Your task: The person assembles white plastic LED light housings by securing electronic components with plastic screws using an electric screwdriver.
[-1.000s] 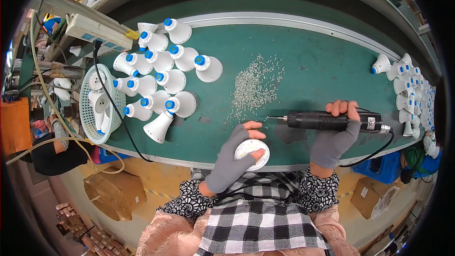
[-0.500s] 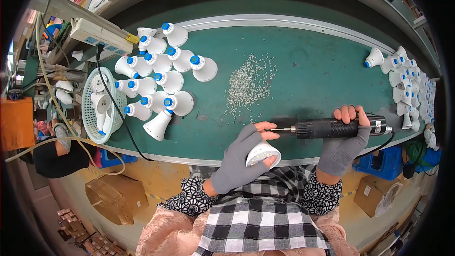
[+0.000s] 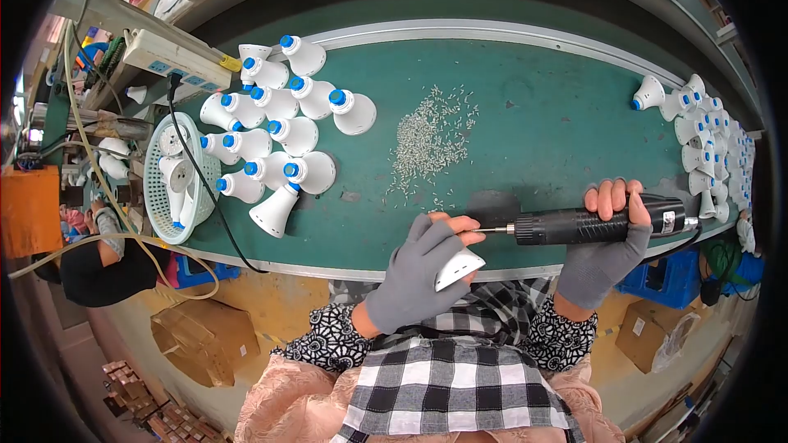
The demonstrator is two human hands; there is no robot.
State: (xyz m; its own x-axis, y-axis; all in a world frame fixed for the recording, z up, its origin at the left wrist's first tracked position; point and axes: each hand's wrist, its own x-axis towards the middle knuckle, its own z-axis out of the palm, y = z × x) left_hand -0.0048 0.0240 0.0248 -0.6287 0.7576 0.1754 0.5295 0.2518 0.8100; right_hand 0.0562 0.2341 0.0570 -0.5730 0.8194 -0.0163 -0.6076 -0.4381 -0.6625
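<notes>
My left hand [image 3: 423, 271], in a grey fingerless glove, is closed around a white lamp housing [image 3: 460, 269]. Its thumb and fingertips are near the thin bit of a black electric screwdriver [image 3: 566, 227]; whether they pinch a screw there is too small to tell. My right hand [image 3: 607, 238], gloved the same way, wraps round the screwdriver body, which lies level and points left. Beyond the hands a pile of small screws [image 3: 431, 143] is spread on the green table [image 3: 558, 115].
White housings with blue caps [image 3: 312, 172] stand and lie at the left, beside a pale basket [image 3: 205, 213] holding more parts. Many similar housings [image 3: 698, 156] crowd the right end. A black cable [image 3: 205, 189] runs from a power strip [image 3: 176, 61] over the basket.
The lamp housing has turned in my left hand, so its face with small dots no longer shows. My right hand and the screwdriver have shifted slightly right.
</notes>
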